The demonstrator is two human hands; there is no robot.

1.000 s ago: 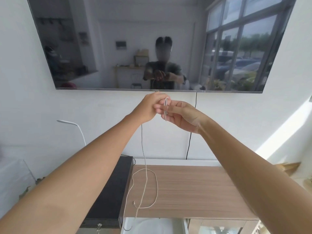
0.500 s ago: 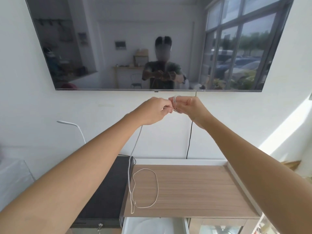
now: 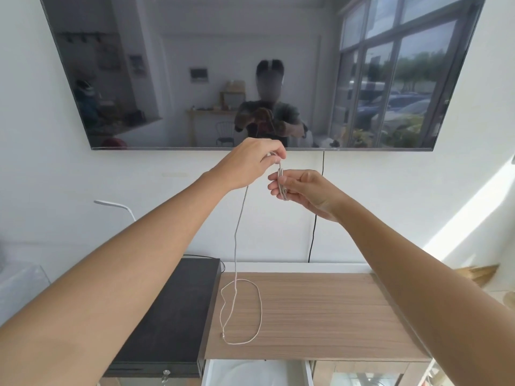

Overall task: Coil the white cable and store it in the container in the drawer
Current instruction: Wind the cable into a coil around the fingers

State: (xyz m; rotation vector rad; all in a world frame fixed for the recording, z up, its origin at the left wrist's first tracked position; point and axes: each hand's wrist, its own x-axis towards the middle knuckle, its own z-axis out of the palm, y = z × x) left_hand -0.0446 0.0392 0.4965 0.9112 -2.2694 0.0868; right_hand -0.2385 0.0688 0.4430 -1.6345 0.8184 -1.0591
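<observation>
Both arms are raised in front of the wall. My right hand (image 3: pixel 303 190) pinches a small bundle of coiled loops of the white cable (image 3: pixel 236 246). My left hand (image 3: pixel 250 162) sits just above and left of it, pinching the cable where it leaves the coil. From there the cable hangs straight down and ends in a loose loop on the wooden cabinet top (image 3: pixel 320 316). Below the cabinet's front edge a white open drawer (image 3: pixel 308 371) shows at the bottom of the frame, with a pale round container (image 3: pixel 250 376) inside, only partly visible.
A black box with a keyed lock (image 3: pixel 172 316) sits left of the wooden top. A wall-mounted TV (image 3: pixel 250 65) hangs above, with a black power cord (image 3: pixel 316 218) running down the wall. A white lamp arm (image 3: pixel 114 204) stands at the left.
My hands have parted: the left rose slightly, the right dropped and turned with the coil. The hanging cable has swung and the loop on the cabinet shifted.
</observation>
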